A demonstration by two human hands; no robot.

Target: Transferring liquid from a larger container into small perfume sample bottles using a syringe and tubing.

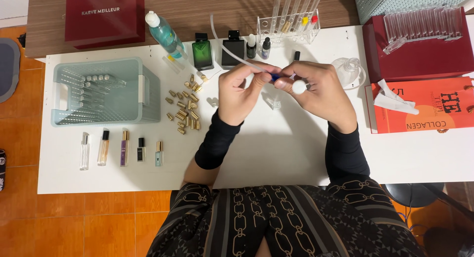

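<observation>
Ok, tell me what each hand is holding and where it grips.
Left hand pinches the clear tube near its end; right hand grips a small blue piece with a white round cap.

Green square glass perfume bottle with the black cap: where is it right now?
In the head view, the green square glass perfume bottle stands upright at the table's far edge, left of the dark square bottle, above the pile of small gold caps.

Both forearms, in black sleeves, reach forward over the white table (pixel 296 153) and angle inward. The left hand (pixel 238 91) and the right hand (pixel 316 91) meet above the table's middle, fingers curled and fingertips pinched toward each other, almost touching. Both wrists are bent slightly, knuckles facing up.
</observation>
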